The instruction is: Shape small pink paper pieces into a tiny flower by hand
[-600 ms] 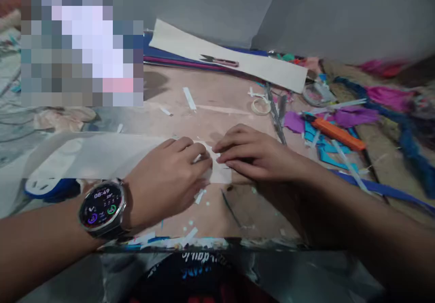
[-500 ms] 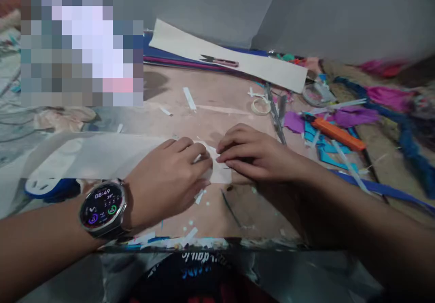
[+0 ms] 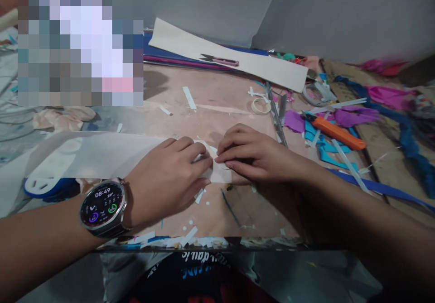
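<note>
White translucent strip [image 3: 108, 156] laid left to right across the near part of the pinkish worktop [image 3: 224, 90]; its right end lies under and between both hands. Left hand [image 3: 173, 176] palm down on the strip, fingers curled well in, tips close to the strip's right end; cannot tell whether anything is pinched. Smartwatch [image 3: 103, 209] on that wrist, face reading 08:49. Right hand [image 3: 253, 153] comes in from the right, half closed, fingers bent and together, thumb just under the forefinger, tips at the strip's right end; a grip on it cannot be made out. The two hands' fingertips near each other, slightly apart.

Left: blue-and-white object [image 3: 56, 187], partly under the strip and showing through it. Far side: cream strip [image 3: 272, 69] with pink-handled thread snips [image 3: 226, 61] lying on it. Right of centre, beyond the right hand: small tape roll [image 3: 261, 106]. Farther right: orange-handled tool [image 3: 341, 133] among purple scraps [image 3: 356, 115] and blue ones.
</note>
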A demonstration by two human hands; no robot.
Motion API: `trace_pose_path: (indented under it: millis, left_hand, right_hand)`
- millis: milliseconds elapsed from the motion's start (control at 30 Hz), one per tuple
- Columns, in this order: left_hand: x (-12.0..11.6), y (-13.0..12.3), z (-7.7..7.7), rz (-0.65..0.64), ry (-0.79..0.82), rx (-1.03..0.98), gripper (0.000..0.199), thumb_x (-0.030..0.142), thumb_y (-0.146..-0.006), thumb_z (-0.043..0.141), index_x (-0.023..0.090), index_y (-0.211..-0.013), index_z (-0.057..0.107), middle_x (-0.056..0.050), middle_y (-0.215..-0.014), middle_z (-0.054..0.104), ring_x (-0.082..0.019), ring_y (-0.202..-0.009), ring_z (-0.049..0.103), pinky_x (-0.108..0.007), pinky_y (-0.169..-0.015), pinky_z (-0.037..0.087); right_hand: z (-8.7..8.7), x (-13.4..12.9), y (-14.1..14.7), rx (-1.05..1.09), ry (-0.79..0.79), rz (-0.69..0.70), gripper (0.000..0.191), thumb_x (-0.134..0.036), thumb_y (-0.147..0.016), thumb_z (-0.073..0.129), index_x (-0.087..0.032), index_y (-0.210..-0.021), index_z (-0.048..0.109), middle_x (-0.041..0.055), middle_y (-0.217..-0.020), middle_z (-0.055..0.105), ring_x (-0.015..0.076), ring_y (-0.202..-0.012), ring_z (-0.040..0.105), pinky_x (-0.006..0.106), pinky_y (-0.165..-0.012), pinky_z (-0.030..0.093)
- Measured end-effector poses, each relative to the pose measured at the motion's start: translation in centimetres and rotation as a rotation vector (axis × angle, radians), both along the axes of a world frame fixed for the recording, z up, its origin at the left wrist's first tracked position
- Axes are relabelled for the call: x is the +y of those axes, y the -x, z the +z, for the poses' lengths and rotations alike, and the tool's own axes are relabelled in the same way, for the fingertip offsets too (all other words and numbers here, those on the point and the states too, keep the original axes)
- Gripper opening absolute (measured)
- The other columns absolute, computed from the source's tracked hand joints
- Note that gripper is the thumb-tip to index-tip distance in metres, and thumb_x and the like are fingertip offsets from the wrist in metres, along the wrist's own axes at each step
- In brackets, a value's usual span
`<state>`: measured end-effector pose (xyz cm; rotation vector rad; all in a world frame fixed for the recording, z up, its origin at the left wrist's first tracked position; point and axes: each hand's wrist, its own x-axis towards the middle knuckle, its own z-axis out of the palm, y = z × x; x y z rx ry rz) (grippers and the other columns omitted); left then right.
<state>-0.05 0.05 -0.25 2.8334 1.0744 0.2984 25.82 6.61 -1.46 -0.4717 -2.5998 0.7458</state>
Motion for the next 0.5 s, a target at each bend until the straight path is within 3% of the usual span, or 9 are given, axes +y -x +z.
trace_pose_path:
  millis: [500]
  left_hand:
    - [0.12, 0.06, 0.29, 0.04, 0.04, -0.011, 0.024, 0.03, -0.102, 0.055, 0.017, -0.114, 0.072, -0.012, -0.113, 0.07, -0.028, -0.105, 0.065, -0.045, -0.094, 0.053]
  right_hand:
    - [-0.25, 0.03, -0.03, 0.011, -0.016, 0.011, 0.022, -0.02, -0.099, 0.064, -0.024, -0.115, 0.078, 0.008, -0.12, 0.078, 0.0237, -0.11, 0.063, 0.045, -0.099, 0.053]
